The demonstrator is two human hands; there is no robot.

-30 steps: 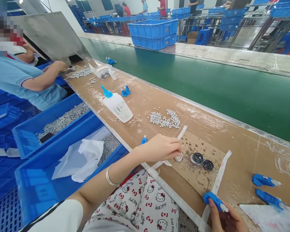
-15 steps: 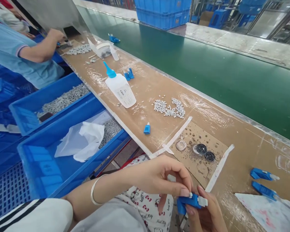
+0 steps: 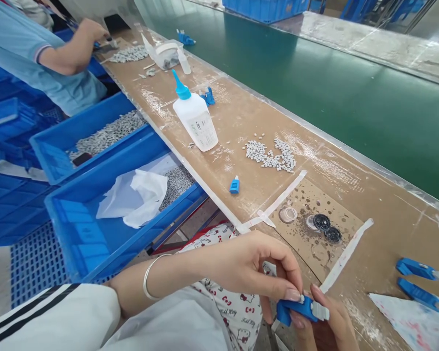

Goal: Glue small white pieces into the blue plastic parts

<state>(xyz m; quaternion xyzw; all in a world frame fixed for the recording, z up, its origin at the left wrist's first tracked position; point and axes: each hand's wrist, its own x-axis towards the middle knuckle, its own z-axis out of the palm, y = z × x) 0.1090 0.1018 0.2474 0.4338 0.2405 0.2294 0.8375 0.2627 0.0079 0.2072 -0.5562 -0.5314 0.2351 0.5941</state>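
Plastic, small and rigid: the blue connector housing (image 3: 296, 310) held at the bottom edge of the view looks light and stiff, with a pale insert showing at its right end. A part this size is likely to twist or slip if pinched at one tip only, so the flat blue sides near its middle seem the safest place to grip it, leaving the pale end free.

The left hand (image 3: 252, 265) is curled over the part from above, thumb and forefinger closed on its upper edge near the pale end, the other fingers bent loosely. A bangle (image 3: 149, 278) sits on that wrist. The right hand (image 3: 327, 324) cups the part from below, fingers closed around its underside, so both hands grip the same piece, just in front of the near edge of the worktop (image 3: 351, 175) and above the person's lap.

On the worktop, a cardboard pad (image 3: 314, 243) taped down carries a clear round dish (image 3: 288, 214) and two dark round caps (image 3: 327, 228). Beyond it lies a heap of small white pieces (image 3: 270, 157), a loose blue cap (image 3: 234, 185) and a glue bottle (image 3: 195, 119) with a blue nozzle. Two more blue housings (image 3: 419, 280) lie to the right. A blue bin (image 3: 80, 234) with white plastic wrap stands beside the worktop, and a co-worker's hand (image 3: 91, 31) works further along.
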